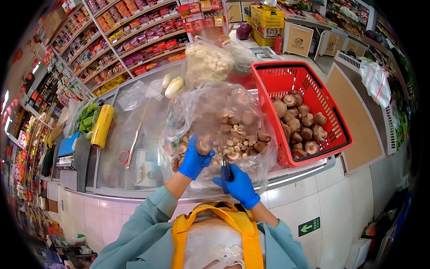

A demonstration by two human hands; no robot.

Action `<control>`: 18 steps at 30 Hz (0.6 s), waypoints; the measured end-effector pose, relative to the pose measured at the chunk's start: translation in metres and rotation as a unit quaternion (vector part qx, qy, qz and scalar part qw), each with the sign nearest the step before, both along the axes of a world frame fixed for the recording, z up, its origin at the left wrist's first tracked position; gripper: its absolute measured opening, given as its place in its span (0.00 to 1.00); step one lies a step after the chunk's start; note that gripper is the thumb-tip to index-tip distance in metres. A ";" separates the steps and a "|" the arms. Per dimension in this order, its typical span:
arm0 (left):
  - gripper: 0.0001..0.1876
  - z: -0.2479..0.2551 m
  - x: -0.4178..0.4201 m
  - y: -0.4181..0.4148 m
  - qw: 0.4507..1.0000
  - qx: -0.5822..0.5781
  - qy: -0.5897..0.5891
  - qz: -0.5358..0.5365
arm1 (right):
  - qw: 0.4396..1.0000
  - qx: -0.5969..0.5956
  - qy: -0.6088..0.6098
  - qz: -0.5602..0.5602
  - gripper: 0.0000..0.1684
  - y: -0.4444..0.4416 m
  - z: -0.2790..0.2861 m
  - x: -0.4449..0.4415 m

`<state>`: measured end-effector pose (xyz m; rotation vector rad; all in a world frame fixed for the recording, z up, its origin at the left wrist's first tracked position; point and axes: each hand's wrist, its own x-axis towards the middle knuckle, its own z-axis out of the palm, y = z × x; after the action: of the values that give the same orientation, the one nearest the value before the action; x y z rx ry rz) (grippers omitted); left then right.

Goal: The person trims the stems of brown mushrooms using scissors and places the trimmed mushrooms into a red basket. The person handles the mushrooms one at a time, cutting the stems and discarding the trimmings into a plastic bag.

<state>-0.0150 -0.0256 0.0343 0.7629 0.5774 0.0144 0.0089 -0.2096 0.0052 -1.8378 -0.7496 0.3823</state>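
In my left hand (pixel 197 158), gloved in blue, I hold a shiitake mushroom (pixel 203 145) above an open clear plastic bag (pixel 215 97). My right hand (pixel 239 184), also gloved, grips scissors (pixel 225 173) by their dark handles. The blades point away from me, just right of the held mushroom; their exact gap is hard to make out. Inside the bag lie mushrooms (pixel 262 146) and many cut stems (pixel 239 143). Right of the bag a red plastic basket (pixel 339 131) holds a heap of mushrooms (pixel 302 117), its near corner close to the bag's side.
A bag of cauliflower (pixel 210 60) stands behind the mushroom bag. Napa cabbage (pixel 174 87) lies on the glass-topped counter (pixel 114 168). Farther left are a yellow roll of cling film (pixel 102 126), leafy greens (pixel 88 117) and a wrapping machine (pixel 72 168). Snack shelves (pixel 134 33) rise beyond.
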 end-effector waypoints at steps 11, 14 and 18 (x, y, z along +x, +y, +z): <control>0.19 -0.010 -0.006 -0.017 0.969 0.226 -0.085 0.051 | 0.976 0.114 0.175 0.054 0.18 -0.008 0.000 0.001; 0.18 -0.008 -0.003 -0.018 0.989 0.097 -0.089 0.070 | 0.936 0.123 0.327 0.041 0.19 -0.014 0.003 0.014; 0.23 0.024 0.042 -0.021 0.967 0.207 -0.144 -0.035 | 0.894 0.204 0.399 -0.026 0.19 -0.022 -0.019 0.014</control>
<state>0.0268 -0.0466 0.0586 1.1648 0.2698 0.1820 0.0233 -0.2317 -0.0137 -1.1410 -0.1766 0.8118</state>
